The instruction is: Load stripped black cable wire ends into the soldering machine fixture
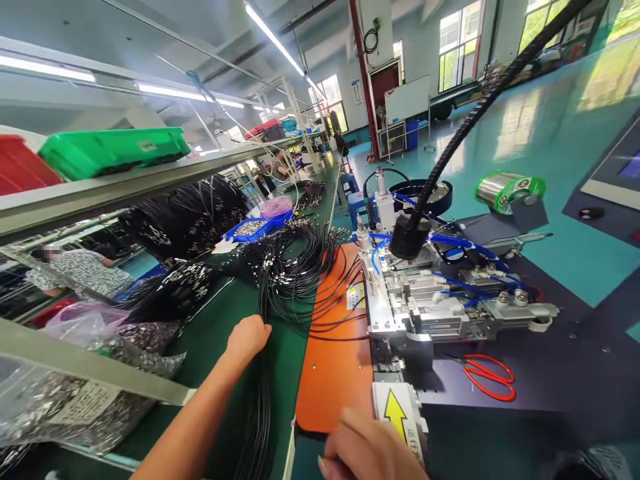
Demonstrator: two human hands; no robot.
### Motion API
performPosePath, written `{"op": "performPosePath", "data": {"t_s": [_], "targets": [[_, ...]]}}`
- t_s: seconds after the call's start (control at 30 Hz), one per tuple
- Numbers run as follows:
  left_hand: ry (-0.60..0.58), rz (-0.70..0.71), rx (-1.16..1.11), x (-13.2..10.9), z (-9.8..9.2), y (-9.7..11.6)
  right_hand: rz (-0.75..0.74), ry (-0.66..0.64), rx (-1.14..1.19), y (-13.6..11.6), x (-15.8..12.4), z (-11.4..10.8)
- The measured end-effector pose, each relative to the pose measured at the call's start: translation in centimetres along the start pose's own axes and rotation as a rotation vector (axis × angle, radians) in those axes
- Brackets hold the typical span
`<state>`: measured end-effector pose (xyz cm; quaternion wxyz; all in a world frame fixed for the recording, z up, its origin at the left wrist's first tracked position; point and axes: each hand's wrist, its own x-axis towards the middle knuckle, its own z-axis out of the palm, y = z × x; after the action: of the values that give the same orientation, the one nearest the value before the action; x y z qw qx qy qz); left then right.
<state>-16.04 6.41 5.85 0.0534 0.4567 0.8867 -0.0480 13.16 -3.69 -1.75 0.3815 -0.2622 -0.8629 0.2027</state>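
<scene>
My left hand reaches out over the green belt table with its fingers curled around a bundle of thin black wires that runs toward me. My right hand rests at the bottom edge beside the orange plate and the white label with a yellow arrow. Its fingers are bent and mostly out of sight. Just beyond the right hand stands a metal machine with blue air hoses.
Red-handled scissors lie right of the machine. A solder spool and a black flexible hose are behind it. Bags of small parts sit at left, a blue tray farther back. Another person sits across the shelf.
</scene>
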Motion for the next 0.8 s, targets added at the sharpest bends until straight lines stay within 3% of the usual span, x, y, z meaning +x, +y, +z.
{"op": "performPosePath", "data": {"t_s": [0.07, 0.23, 0.33, 0.4, 0.53, 0.63, 0.73, 0.8], "targets": [[-0.01, -0.001, -0.096, 0.1, -0.8, -0.4, 0.05, -0.045, 0.103, -0.7, 2.8, 0.4], [-0.073, 0.017, -0.394, 0.1, -3.0, -0.6, 0.416, -0.099, 0.547, -2.5, 8.7, 2.3], [-0.137, 0.056, -0.596, -0.3, -3.8, -0.2, 0.499, -0.087, 0.667, -3.4, 11.0, 3.9], [-0.168, 0.093, -0.716, -0.9, -4.0, 0.2, 0.596, -0.09, 0.868, -4.0, 11.8, 4.8], [-0.188, 0.181, -0.884, -2.3, -3.9, 0.7, 0.729, -0.229, 1.315, -4.9, 11.3, 5.6], [-0.183, 0.246, -0.929, -3.5, -3.8, 0.4, 0.758, -0.326, 1.572, -4.1, 9.4, 4.4], [-0.124, 0.29, -0.897, -5.0, -3.7, 0.0, 0.833, -0.231, 1.82, -2.2, 7.8, 1.5], [-0.021, 0.462, -0.772, -6.3, -3.1, 0.5, 0.88, -0.16, 1.872, -1.0, 7.2, -0.9]]}}
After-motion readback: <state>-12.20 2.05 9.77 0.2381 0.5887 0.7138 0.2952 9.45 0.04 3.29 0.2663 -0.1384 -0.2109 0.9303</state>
